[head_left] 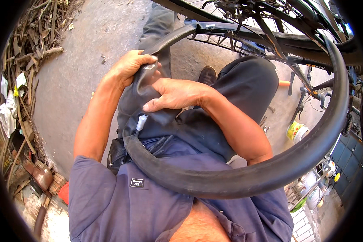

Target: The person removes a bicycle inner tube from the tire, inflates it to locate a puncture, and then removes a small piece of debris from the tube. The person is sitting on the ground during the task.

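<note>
A black bicycle inner tube (230, 181) loops across my lap and chest, plump along its near and right side and slack where my hands are. My left hand (127, 69) is closed around the slack stretch, its thumb beside a pale, scuffed spot (149, 67). Lower and to the right, my right hand (175, 93) holds the same flattened stretch with the thumb on top; its other fingers are mostly hidden. Just below the right thumb, a valve stem (141, 122) with a white covering sticks up from the tube.
A bicycle (266, 28) fills the upper right, its wheel near the tube. An orange-handled tool (284, 83) and a yellow-and-white tub (297, 132) are on the right. Dry sticks (32, 36) and white scraps (8, 115) are piled at the left.
</note>
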A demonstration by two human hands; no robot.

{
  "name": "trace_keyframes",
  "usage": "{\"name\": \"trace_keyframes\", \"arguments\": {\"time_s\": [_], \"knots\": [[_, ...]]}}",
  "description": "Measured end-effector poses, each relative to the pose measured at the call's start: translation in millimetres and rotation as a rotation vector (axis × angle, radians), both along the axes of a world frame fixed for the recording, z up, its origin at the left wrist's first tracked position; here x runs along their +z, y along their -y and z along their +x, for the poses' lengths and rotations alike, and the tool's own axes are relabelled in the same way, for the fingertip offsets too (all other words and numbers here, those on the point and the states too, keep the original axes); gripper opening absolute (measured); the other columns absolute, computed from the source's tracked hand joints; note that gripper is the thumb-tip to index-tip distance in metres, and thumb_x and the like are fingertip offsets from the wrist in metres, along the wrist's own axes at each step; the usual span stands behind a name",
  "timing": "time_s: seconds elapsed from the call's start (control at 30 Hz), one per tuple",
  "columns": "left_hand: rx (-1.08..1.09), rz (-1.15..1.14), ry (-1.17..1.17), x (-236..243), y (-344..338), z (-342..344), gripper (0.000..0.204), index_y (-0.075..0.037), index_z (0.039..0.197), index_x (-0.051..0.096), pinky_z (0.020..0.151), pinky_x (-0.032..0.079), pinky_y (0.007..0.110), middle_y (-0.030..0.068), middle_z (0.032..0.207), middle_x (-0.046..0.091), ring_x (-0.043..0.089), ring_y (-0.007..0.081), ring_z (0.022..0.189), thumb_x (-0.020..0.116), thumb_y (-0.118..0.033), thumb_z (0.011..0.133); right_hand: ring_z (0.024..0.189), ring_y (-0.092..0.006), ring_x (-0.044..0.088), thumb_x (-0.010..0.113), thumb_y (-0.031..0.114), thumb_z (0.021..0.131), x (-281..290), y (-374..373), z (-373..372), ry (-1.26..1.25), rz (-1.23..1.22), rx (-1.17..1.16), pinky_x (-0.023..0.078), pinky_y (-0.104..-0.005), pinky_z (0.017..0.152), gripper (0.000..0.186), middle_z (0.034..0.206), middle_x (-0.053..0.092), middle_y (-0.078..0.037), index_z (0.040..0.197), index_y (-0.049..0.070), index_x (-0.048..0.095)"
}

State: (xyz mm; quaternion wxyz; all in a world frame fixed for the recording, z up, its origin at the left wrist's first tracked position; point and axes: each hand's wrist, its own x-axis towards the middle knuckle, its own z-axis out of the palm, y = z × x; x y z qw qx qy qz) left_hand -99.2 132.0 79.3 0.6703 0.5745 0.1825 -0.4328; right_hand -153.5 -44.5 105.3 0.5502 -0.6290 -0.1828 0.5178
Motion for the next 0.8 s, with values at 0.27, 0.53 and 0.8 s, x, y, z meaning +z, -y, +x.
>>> {"name": "trace_keyframes", "arguments": {"time_s": [0.27, 0.53, 0.8], "knots": [[-0.053, 0.05, 0.116, 46.9, -32.9, -4.0, 0.028, 0.004, 0.101, 0.053, 0.049, 0.051, 0.022, 0.0098, 0.08, 0.062, 0.059, 0.0116, 0.054, 0.062, -0.013, 0.081, 0.068, -0.0189, 0.063, 0.055, 0.052, 0.086, 7.4, 14.6, 25.9, -0.295, -0.074, -0.626, 0.054, -0.0301, 0.062, 0.066, 0.09, 0.064, -0.02, 0.105, -0.012, 0.055], [-0.073, 0.033, 0.158, 97.5, -65.1, -23.8, 0.044, 0.006, 0.106, 0.051, 0.036, 0.042, 0.018, 0.0107, 0.07, 0.059, 0.05, 0.0093, 0.04, 0.067, -0.018, 0.073, 0.093, -0.0319, 0.056, 0.058, 0.05, 0.085, -53.4, 32.1, 45.2, -0.447, 0.068, -1.473, 0.051, -0.0426, 0.082, 0.07, 0.107, 0.051, -0.022, 0.127, -0.002, 0.037], [-0.063, -0.036, 0.144, 123.7, -75.9, -44.2, 0.061, 0.01, 0.112, 0.049, 0.03, 0.039, 0.02, 0.0132, 0.063, 0.057, 0.047, 0.0103, 0.037, 0.073, -0.021, 0.065, 0.094, -0.0278, 0.058, 0.049, 0.038, 0.094, -52.0, 40.7, 48.1, -0.44, 0.54, -1.506, 0.048, -0.0465, 0.086, 0.039, 0.1, 0.058, -0.015, 0.108, 0.002, 0.052]]}}
